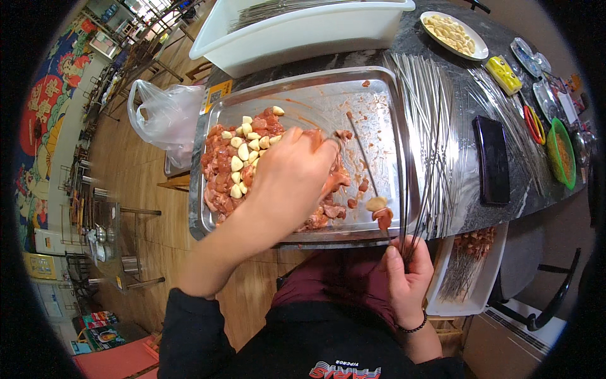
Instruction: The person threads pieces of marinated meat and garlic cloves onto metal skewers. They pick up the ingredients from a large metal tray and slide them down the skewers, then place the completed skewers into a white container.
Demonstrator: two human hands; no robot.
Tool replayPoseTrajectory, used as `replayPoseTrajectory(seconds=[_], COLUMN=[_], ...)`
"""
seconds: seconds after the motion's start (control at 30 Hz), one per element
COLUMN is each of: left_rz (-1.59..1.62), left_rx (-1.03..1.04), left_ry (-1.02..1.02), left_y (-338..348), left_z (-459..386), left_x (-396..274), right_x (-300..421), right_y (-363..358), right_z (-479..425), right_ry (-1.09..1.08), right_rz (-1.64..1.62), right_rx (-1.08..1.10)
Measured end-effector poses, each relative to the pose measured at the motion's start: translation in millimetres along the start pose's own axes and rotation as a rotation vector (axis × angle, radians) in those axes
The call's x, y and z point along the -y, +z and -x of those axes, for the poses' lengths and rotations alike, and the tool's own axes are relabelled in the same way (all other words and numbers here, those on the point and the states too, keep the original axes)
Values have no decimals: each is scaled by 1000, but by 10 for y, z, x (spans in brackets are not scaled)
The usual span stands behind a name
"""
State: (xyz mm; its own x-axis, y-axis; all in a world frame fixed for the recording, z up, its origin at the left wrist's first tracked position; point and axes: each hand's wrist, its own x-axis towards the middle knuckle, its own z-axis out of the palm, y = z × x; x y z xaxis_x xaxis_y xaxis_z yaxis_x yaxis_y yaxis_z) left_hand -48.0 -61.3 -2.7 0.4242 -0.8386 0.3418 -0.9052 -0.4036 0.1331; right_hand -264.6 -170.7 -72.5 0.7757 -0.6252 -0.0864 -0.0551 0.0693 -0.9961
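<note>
A steel tray (303, 81) in front of me holds a heap of raw marinated meat pieces (221, 163) with peeled garlic cloves (243, 151) on top. My left hand (298, 166) is over the right part of this heap with its fingers curled down. Its fingertips are partly hidden and the hand is slightly blurred, so whether it grips a piece is unclear. At the tray's near right corner, my right hand (409, 267) grasps several metal skewers (404, 189). One of them, a tilted skewer (363, 154), carries a garlic clove (376, 204) and a meat piece (382, 218).
Loose metal skewers (433, 142) lie right of the tray, beside a black phone (491, 161). Farther back are a white plastic bin (303, 35) and a plate of garlic (449, 35). Scissors (534, 124) and a green basket (562, 154) are far right. A lower white bin (466, 308) holds skewered meat.
</note>
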Motion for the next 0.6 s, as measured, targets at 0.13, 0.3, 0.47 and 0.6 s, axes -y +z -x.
replayPoseTrajectory(seconds=[0.13,0.3,0.47,0.6], left_rz=[-117,315,1042,1513], left_rx=[117,13,-202,-333], left_ry=[39,-262,-629,-734], left_y=[98,-165,-207,-273], left_z=[-60,220,562,642], left_x=[177,328,335,312], right_x=[28,-25,0,2], right_y=[-81,-151,-118,-68], right_z=[-16,-13,15,62], right_ry=[20,43,-29,-65], right_rz=[25,81,184,228], right_rx=[20,135,244,284])
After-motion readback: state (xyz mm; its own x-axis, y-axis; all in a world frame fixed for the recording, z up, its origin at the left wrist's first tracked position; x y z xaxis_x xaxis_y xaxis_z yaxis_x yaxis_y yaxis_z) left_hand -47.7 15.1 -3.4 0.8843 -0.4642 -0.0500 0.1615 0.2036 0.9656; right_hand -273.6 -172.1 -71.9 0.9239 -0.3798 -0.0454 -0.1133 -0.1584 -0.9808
